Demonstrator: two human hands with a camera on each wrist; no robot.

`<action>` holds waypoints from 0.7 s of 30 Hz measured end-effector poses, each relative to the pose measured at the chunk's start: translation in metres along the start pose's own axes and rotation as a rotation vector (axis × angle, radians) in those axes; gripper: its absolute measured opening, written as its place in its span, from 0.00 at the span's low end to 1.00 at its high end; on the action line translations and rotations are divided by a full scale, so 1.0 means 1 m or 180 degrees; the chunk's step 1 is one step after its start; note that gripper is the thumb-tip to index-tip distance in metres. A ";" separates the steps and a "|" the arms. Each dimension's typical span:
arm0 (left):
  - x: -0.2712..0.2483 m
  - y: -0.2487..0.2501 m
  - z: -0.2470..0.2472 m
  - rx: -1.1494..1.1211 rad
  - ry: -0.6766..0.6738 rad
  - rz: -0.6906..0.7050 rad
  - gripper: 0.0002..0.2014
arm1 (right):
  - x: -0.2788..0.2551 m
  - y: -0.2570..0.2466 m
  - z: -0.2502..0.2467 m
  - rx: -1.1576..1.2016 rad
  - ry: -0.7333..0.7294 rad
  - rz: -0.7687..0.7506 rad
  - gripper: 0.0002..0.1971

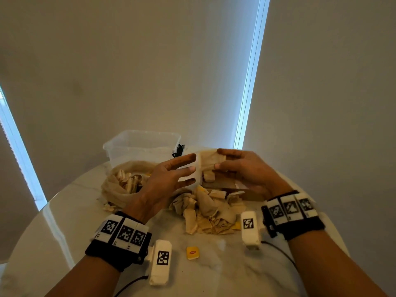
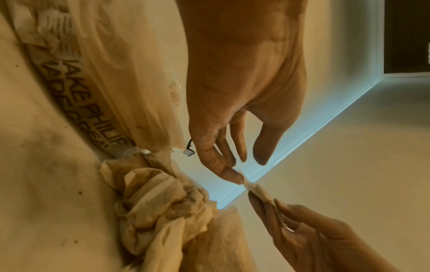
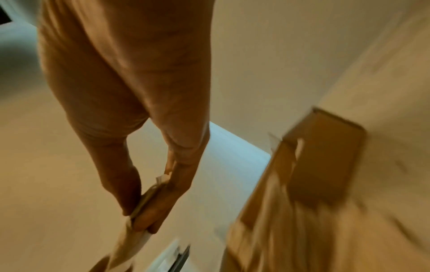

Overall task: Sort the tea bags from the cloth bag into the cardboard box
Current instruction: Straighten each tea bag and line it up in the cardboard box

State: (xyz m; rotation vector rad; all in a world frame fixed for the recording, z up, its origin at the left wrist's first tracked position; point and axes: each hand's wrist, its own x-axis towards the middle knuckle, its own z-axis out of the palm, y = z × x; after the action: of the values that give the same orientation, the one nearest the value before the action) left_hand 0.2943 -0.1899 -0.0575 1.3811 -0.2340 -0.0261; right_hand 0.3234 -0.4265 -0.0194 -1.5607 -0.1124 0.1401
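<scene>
My right hand (image 1: 218, 159) pinches a beige tea bag (image 1: 209, 160) between thumb and fingers, raised above the open cardboard box (image 1: 227, 186). The right wrist view shows that pinch (image 3: 137, 217) on the tea bag (image 3: 149, 197), with the box (image 3: 321, 165) blurred at the right. My left hand (image 1: 188, 168) hovers just left of the bag with its fingers straight and spread. In the left wrist view its index fingertip (image 2: 235, 176) touches or nearly touches the tea bag's edge (image 2: 256, 189). The cloth bag (image 1: 113, 189) lies open at the left with several tea bags inside.
A loose pile of tea bags (image 1: 205, 211) lies in front of the box on the round marble table (image 1: 64, 221). A clear plastic bin (image 1: 141, 146) stands at the back. A small yellow tag (image 1: 192, 252) lies near the front edge.
</scene>
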 end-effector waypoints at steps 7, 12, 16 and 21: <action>0.000 -0.002 0.001 0.0085 0.0033 0.0004 0.15 | 0.027 -0.017 -0.050 -0.2036 0.0337 0.0322 0.30; -0.001 -0.003 0.002 0.0173 0.0045 -0.0034 0.14 | 0.040 -0.001 -0.039 -0.2253 0.0188 0.0790 0.27; 0.000 -0.004 0.002 0.0234 0.0036 -0.0036 0.14 | 0.043 -0.001 -0.025 -0.2228 -0.0010 0.0860 0.26; 0.001 -0.005 0.002 0.0235 0.0051 -0.0034 0.14 | 0.049 0.009 -0.016 -0.2621 -0.0179 0.0956 0.20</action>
State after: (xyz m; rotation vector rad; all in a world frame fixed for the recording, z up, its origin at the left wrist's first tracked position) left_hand 0.2954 -0.1926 -0.0624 1.4557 -0.2161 -0.0154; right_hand 0.3745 -0.4347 -0.0289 -2.3925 0.0310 0.4116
